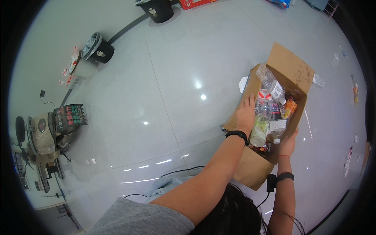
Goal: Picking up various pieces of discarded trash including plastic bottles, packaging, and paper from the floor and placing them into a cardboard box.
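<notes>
An open cardboard box [290, 63] full of used plastic bottles is in front of me, its flaps spread out. My left hand [246, 113] grips its left wall, fingers over the top edge. Low on the opposite wall is my right hand [289, 144], its fingertips partly hidden by the cardboard. Inside, a clear bottle [270, 82] lies slanted on top at the far end. A bottle with a green label [259, 132] is close to my left wrist. Beside it are an orange-labelled bottle [290, 108] and a white-capped clear bottle [277, 129].
Several bottles and wrappers lie on the tiled floor at right, including an orange-labelled bottle [355, 91]. A clear bottle [318, 80] pokes out behind the far flap. Two black bins [104, 53] [160, 11] line the wall. A scooter [42, 135] stands at left.
</notes>
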`<state>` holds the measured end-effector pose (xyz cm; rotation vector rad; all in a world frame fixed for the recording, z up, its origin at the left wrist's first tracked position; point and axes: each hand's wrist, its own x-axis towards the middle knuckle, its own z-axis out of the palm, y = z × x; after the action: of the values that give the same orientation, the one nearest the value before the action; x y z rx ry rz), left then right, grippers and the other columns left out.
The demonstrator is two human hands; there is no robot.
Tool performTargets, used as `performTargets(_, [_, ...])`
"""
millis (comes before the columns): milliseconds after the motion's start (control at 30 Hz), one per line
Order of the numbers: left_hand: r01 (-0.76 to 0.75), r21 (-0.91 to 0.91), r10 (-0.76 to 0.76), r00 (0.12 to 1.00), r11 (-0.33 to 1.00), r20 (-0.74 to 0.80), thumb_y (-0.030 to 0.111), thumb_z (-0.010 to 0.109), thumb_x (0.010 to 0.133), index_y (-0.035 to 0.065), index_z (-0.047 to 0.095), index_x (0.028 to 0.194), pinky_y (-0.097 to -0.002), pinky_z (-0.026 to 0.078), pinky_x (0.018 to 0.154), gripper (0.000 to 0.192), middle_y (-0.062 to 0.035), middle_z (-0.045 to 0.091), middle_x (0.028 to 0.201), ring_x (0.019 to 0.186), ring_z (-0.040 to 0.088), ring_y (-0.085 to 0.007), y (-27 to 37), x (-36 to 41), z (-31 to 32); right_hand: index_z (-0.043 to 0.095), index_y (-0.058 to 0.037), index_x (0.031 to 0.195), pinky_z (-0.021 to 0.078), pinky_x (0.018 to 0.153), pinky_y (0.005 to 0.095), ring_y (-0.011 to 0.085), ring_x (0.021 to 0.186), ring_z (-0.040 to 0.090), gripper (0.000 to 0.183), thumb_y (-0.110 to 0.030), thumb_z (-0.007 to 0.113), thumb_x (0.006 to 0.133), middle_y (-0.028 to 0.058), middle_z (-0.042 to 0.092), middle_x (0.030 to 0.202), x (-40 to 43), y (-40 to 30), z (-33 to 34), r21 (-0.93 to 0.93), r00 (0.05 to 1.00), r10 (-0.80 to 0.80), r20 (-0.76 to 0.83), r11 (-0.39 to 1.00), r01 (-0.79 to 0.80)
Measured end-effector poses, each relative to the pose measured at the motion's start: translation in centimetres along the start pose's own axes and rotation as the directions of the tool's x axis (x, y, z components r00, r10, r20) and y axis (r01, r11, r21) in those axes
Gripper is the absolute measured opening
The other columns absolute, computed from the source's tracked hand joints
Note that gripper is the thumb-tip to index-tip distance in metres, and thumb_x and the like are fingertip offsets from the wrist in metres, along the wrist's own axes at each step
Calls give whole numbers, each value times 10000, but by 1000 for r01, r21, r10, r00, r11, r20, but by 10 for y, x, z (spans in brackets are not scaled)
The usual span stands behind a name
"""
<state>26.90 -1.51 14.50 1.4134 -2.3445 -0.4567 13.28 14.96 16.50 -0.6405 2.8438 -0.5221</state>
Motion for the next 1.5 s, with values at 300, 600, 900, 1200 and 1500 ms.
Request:
performTargets(300, [0,16,0,1000,1000,6,18,502,808,50,313,1357,-316,542,718,581,-138,469,1274,1025,562,-280,0,-1,0,187,-150,1409,466,788,470,411,938,590,644,-34,491,854,222,595,1104,1,4,2,40,1000,-27,-5,999,27])
performTargets(600, [4,-13,-4,1000,1000,18,21,500,812,46,319,1349,-325,539,735,567,-147,469,1271,1032,554,-292,1,0,-1,196,-148,1406,468,787,471,412,939,590,642,-36,499,851,221,593,1111,1,3,2,15,1000,-6,-3,1000,6])
performTargets(900, [4,-15,-4,1000,1000,18,20,499,809,46,318,1351,-327,539,739,573,-150,472,1263,1031,554,-298,0,0,0,195,-148,1409,466,796,468,408,948,589,643,-37,496,851,218,589,1124,0,-1,0,18,1000,-8,-8,1000,9])
performTargets(1200, [-6,-9,6,1000,1000,-16,21,499,808,45,343,1334,-322,542,721,549,-142,491,1243,1018,560,-294,2,0,-3,195,-156,1410,465,797,468,407,952,589,649,-36,502,850,215,582,1144,2,2,1,13,1000,2,2,1000,-2])
performTargets(1500, [-7,-5,7,1000,1000,-11,21,500,807,45,339,1335,-322,544,720,552,-142,487,1239,1024,556,-294,1,-2,-2,184,-162,1411,467,799,468,411,955,588,651,-31,495,854,212,582,1148,1,3,2,19,1000,11,9,1000,-11])
